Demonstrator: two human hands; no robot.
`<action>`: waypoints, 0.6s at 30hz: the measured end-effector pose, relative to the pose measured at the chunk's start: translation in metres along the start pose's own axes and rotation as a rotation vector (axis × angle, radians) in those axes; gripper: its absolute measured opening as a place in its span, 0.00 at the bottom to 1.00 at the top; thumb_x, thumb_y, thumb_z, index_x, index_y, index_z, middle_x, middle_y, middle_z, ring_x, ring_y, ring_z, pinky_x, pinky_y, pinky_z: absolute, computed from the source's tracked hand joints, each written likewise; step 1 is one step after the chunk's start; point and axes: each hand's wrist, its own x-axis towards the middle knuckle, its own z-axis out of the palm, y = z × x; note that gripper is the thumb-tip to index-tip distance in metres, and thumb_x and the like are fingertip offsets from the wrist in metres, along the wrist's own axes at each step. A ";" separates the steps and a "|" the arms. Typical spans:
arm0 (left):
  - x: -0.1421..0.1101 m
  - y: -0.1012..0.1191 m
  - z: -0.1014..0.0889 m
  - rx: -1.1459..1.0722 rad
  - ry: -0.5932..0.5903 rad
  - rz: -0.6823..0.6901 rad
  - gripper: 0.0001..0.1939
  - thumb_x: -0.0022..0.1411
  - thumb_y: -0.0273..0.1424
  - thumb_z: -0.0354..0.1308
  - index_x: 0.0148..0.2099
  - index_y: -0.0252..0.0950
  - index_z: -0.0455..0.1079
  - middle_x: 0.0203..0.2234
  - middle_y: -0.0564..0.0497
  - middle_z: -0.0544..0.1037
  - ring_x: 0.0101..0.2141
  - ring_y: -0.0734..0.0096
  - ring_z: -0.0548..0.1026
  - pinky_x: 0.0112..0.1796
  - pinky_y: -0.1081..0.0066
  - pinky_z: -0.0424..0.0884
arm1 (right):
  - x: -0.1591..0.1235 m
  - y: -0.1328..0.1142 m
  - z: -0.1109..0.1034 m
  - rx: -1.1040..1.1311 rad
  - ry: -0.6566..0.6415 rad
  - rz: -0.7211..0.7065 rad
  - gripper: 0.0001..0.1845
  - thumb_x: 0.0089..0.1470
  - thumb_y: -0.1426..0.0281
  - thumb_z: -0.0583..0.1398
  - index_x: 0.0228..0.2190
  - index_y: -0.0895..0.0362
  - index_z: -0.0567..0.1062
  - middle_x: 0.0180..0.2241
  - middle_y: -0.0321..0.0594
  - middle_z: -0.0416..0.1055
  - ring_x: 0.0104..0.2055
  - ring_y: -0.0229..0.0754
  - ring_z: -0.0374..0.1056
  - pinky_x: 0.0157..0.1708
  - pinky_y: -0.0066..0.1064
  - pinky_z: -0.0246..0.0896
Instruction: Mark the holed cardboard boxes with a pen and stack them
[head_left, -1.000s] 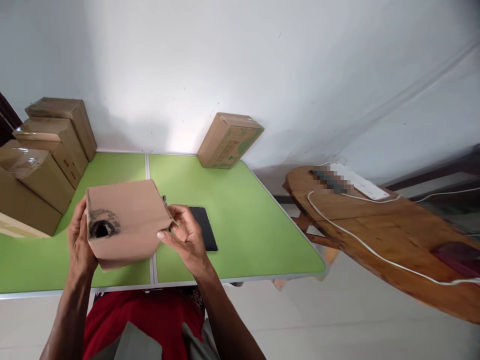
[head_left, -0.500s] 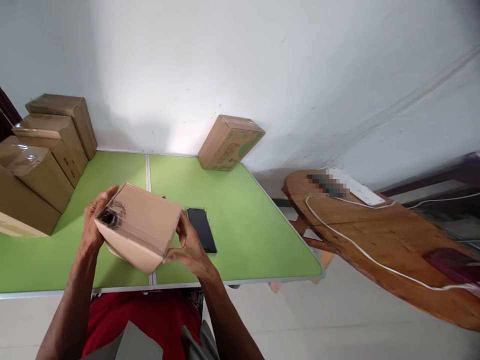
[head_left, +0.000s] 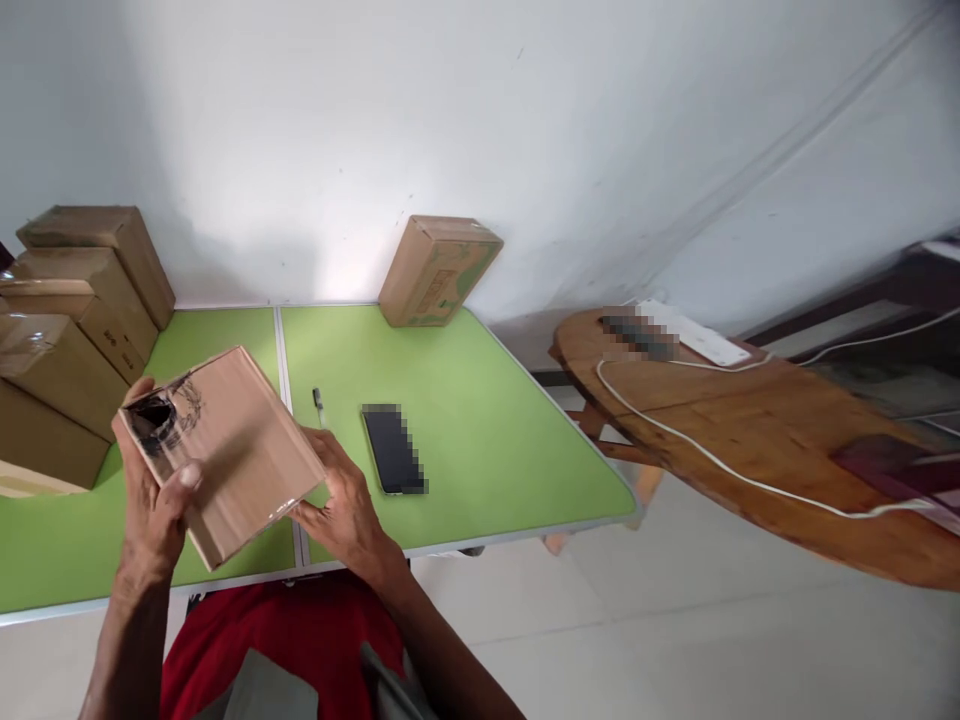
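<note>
A brown cardboard box (head_left: pixel 229 445) with a black scribbled patch at its upper left corner is held tilted over the near edge of the green table (head_left: pixel 480 420). My left hand (head_left: pixel 154 500) grips its left side, thumb on the top face. My right hand (head_left: pixel 341 505) holds the lower right corner from beneath, fingers pressed against it. A black phone (head_left: pixel 391 450) lies flat on the table just right of my right hand. A small pen (head_left: pixel 318 402) lies beyond the box.
Several stacked cardboard boxes (head_left: pixel 67 330) stand at the table's left. One printed box (head_left: pixel 436 268) leans on the wall at the back. A wooden board (head_left: pixel 750 440) with a white cable and power strip (head_left: pixel 690 335) sits to the right.
The box has been turned and tilted toward the left, its top face now showing flatter. Both hands shifted with it; the pen behind it has come into view.
</note>
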 end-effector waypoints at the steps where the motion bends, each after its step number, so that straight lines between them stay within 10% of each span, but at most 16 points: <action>1: 0.006 0.004 0.002 -0.028 -0.020 0.004 0.47 0.59 0.59 0.72 0.74 0.49 0.67 0.66 0.44 0.74 0.66 0.42 0.74 0.65 0.49 0.75 | 0.001 0.003 0.000 -0.045 0.028 -0.016 0.34 0.63 0.72 0.72 0.67 0.50 0.72 0.61 0.52 0.77 0.64 0.57 0.77 0.64 0.48 0.77; 8: 0.029 -0.005 0.020 -0.078 -0.158 -0.175 0.51 0.54 0.52 0.79 0.74 0.47 0.65 0.63 0.43 0.77 0.57 0.48 0.79 0.54 0.54 0.81 | -0.013 0.028 0.009 -0.146 0.061 0.101 0.42 0.59 0.68 0.75 0.70 0.50 0.69 0.59 0.51 0.78 0.60 0.59 0.78 0.59 0.48 0.79; 18: 0.041 -0.016 0.013 -0.076 -0.173 -0.187 0.52 0.53 0.52 0.80 0.75 0.47 0.66 0.62 0.45 0.78 0.55 0.49 0.79 0.53 0.55 0.81 | -0.010 0.052 -0.032 -0.093 0.027 0.386 0.16 0.69 0.65 0.63 0.54 0.56 0.82 0.47 0.51 0.85 0.44 0.50 0.82 0.36 0.36 0.77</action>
